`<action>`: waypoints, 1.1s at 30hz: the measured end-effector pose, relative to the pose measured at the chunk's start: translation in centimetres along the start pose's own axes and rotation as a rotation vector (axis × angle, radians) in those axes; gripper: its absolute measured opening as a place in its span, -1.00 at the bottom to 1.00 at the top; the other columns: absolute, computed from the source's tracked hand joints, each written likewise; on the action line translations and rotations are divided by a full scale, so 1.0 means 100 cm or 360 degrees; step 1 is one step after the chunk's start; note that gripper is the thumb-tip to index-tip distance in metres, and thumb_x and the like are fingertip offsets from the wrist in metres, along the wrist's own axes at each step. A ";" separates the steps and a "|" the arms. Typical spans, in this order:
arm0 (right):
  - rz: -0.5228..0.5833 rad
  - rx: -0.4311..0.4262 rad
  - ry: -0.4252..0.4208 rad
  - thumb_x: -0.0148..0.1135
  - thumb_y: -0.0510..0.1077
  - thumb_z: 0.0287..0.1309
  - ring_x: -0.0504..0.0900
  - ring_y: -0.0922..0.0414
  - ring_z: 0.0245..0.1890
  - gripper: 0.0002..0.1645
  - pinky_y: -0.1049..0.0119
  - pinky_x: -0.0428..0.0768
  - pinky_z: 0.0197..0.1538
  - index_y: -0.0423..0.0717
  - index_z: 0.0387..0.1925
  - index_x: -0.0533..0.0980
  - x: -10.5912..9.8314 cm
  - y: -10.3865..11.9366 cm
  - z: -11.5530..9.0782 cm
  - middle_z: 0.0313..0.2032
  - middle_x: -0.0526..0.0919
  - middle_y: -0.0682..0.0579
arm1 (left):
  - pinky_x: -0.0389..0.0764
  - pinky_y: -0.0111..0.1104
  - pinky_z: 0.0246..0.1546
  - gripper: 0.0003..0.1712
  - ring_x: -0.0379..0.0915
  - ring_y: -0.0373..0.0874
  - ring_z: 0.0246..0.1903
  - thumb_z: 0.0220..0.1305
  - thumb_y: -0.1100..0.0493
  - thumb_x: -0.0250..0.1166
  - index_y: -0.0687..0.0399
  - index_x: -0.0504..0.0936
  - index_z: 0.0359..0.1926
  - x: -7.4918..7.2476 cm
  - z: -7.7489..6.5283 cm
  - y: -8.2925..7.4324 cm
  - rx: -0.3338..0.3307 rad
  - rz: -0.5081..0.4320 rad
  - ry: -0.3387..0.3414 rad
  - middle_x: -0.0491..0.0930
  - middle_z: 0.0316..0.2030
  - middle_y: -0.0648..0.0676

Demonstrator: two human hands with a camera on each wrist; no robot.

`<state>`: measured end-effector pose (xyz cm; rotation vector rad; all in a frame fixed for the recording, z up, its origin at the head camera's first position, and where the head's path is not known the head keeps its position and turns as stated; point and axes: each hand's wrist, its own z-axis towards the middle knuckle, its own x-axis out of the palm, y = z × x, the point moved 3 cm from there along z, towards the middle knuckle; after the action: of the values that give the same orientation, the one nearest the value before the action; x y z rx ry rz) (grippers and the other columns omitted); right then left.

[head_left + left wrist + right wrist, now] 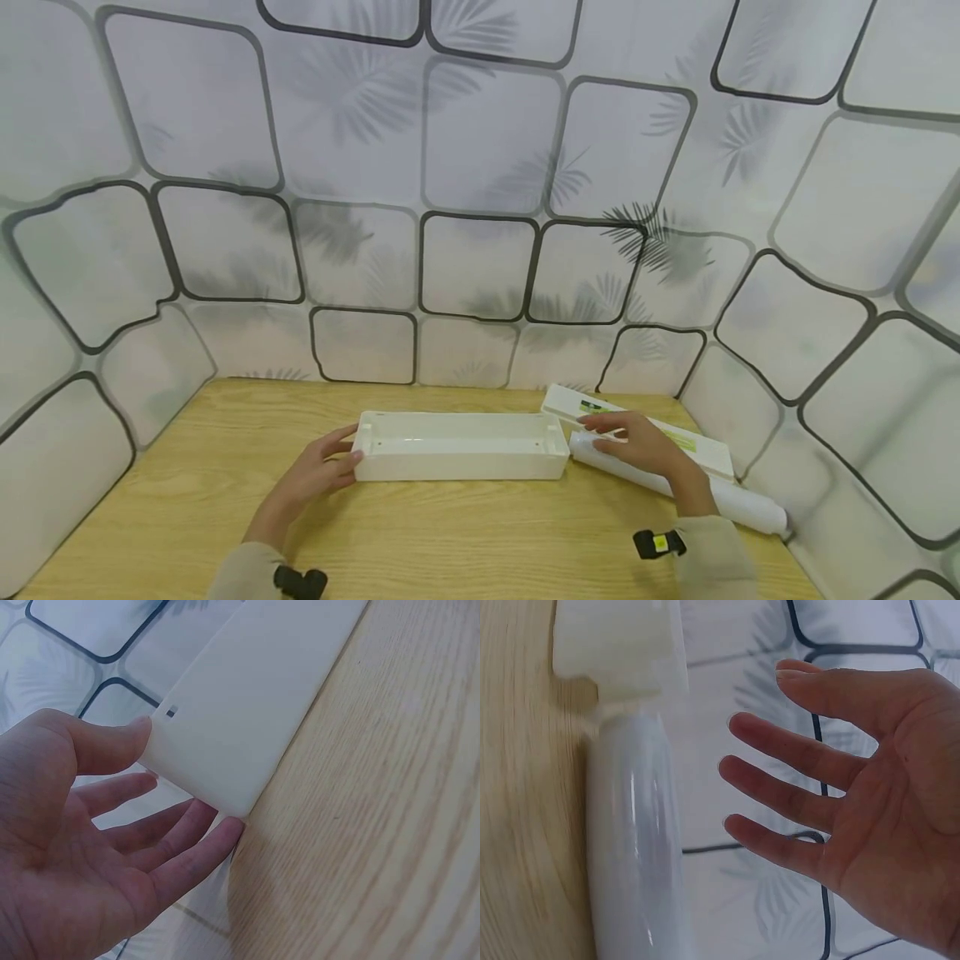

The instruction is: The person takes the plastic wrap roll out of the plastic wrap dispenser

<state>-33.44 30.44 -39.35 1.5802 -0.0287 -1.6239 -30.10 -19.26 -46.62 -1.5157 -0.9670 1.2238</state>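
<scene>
A long white open-topped box stands on the table, its inside bare. At its left end is my left hand, thumb and fingertips touching the end wall with the fingers fairly straight. In the left wrist view, the thumb meets the box near a small slot. My right hand hovers with spread fingers over a roll of plastic film, holding nothing. The right wrist view shows the glossy roll apart from the fingertips. Behind the roll lies a long white lid-like piece with green labels.
The wooden table reaches back to a wall covering with dark rounded outlines and leaf prints. The roll and the labelled piece lie slanted near the right side wall. A dark wrist camera sits at the right sleeve.
</scene>
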 end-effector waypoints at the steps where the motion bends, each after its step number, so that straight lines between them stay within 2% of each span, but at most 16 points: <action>1: 0.0014 -0.0010 0.0004 0.27 -0.18 0.41 0.65 -0.34 0.08 -0.57 -0.31 0.66 0.06 -0.27 0.23 0.58 0.004 0.002 0.003 0.11 0.70 -0.33 | 0.75 -0.10 0.11 -0.25 0.60 0.19 0.15 0.53 0.22 0.18 0.32 0.10 0.58 0.000 0.000 0.000 0.0000 0.0003 -0.0001 0.31 0.37 0.57; 8: 0.0057 -0.0061 -0.0005 0.25 -0.19 0.42 0.68 -0.26 0.08 -0.50 -0.20 0.69 0.08 -0.25 0.32 0.51 0.021 0.009 0.008 0.16 0.67 -0.32 | 0.76 -0.11 0.09 -0.25 0.63 0.16 0.11 0.52 0.24 0.19 0.34 0.11 0.57 0.003 0.001 0.001 0.0015 -0.0014 -0.0002 0.32 0.36 0.59; 10: 0.0042 -0.0084 -0.0011 0.25 -0.19 0.42 0.70 -0.24 0.06 -0.50 -0.15 0.71 0.06 -0.27 0.32 0.50 0.023 0.012 0.006 0.15 0.68 -0.31 | 0.76 -0.11 0.08 -0.25 0.63 0.15 0.09 0.51 0.25 0.19 0.34 0.11 0.57 0.005 0.001 0.002 0.0016 -0.0023 -0.0003 0.33 0.35 0.59; 14: 0.0059 -0.0116 -0.0011 0.25 -0.22 0.41 0.69 -0.27 0.05 -0.49 -0.18 0.71 0.03 -0.30 0.32 0.50 0.022 0.016 0.003 0.15 0.67 -0.34 | 0.77 -0.11 0.08 -0.26 0.64 0.11 0.07 0.51 0.27 0.19 0.36 0.12 0.56 0.005 0.001 0.003 0.0020 -0.0037 -0.0016 0.34 0.33 0.59; 19: 0.0094 -0.0094 -0.0002 0.24 -0.17 0.44 0.67 -0.30 0.08 -0.48 -0.22 0.69 0.05 -0.27 0.34 0.48 0.020 0.017 0.003 0.19 0.64 -0.35 | 0.77 -0.12 0.07 -0.27 0.64 0.11 0.06 0.52 0.28 0.18 0.37 0.11 0.56 0.002 0.000 0.001 0.0047 -0.0017 -0.0019 0.33 0.33 0.60; 26: 0.0107 -0.0064 -0.0008 0.24 -0.19 0.43 0.69 -0.26 0.06 -0.51 -0.11 0.71 0.04 -0.29 0.31 0.51 0.023 0.011 0.002 0.16 0.67 -0.33 | 0.76 -0.11 0.09 -0.26 0.64 0.12 0.07 0.53 0.25 0.17 0.39 0.09 0.56 0.000 -0.003 0.000 0.0069 -0.0024 0.0026 0.31 0.33 0.62; 33: 0.0093 -0.0030 -0.0022 0.22 -0.19 0.44 0.70 -0.24 0.05 -0.53 0.04 0.71 0.03 -0.25 0.30 0.53 0.025 0.005 0.001 0.14 0.68 -0.33 | 0.76 -0.10 0.10 -0.26 0.63 0.14 0.09 0.53 0.25 0.18 0.38 0.10 0.56 0.001 -0.003 -0.003 0.0073 -0.0011 0.0022 0.32 0.34 0.60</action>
<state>-32.84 28.71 -41.08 1.5402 -0.0661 -1.5851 -29.76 -19.13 -46.37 -1.4821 -0.9287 1.2211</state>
